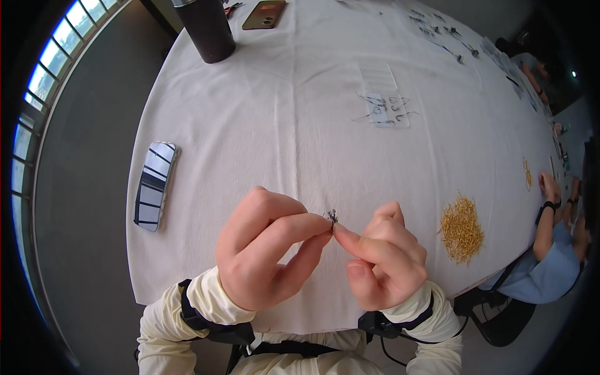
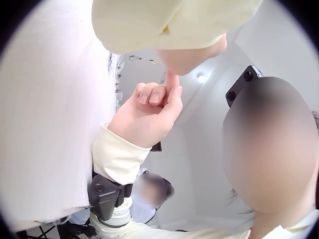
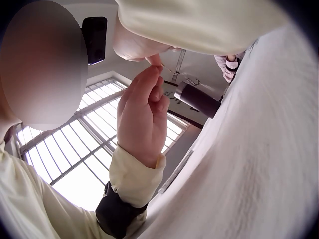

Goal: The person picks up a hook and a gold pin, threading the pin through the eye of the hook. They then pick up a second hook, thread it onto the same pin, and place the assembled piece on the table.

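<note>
In the head view my left hand (image 1: 265, 247) pinches a small dark wire hook (image 1: 332, 216) between thumb and forefinger, over the table's near side. My right hand (image 1: 387, 256) comes in from the other side. Its straight forefinger touches the pinched spot at the left fingertips, while its thumb stands apart and the other fingers are curled. The left wrist view shows the hook (image 2: 133, 58) sticking out with a short gold piece (image 2: 155, 62) at its base. In the right wrist view the hook (image 3: 193, 81) points away past the left hand (image 3: 144, 112).
A pile of gold pins (image 1: 461, 230) lies right of my hands. Ahead is a clear plastic case (image 1: 400, 115) with dark wires. A phone (image 1: 155, 187) lies left; a black tumbler (image 1: 206, 31) and another phone (image 1: 264, 15) stand or lie farther back. Another person's hand (image 1: 549, 187) is far right.
</note>
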A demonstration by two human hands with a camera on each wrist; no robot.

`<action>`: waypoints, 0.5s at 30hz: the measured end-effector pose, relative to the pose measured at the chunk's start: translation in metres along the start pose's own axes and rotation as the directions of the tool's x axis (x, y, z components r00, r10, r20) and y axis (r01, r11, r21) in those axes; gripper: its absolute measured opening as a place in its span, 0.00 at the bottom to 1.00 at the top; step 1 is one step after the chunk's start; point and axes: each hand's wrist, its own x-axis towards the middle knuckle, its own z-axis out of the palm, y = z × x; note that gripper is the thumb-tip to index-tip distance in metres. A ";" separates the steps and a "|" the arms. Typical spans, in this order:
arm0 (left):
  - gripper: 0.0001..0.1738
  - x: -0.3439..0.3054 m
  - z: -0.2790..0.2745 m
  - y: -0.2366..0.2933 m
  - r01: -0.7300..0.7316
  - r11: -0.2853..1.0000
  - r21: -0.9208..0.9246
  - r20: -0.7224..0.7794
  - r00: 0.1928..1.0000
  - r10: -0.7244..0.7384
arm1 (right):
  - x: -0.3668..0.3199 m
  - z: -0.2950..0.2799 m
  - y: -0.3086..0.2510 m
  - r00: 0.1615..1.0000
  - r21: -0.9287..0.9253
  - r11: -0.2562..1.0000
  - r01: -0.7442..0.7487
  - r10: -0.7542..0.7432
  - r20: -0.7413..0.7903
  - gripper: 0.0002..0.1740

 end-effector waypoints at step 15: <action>0.04 0.001 -0.003 -0.006 0.419 0.767 -0.485 0.182 0.907 -0.381 | 0.001 0.001 0.001 0.994 -0.128 0.988 0.080 -0.069 0.089 0.25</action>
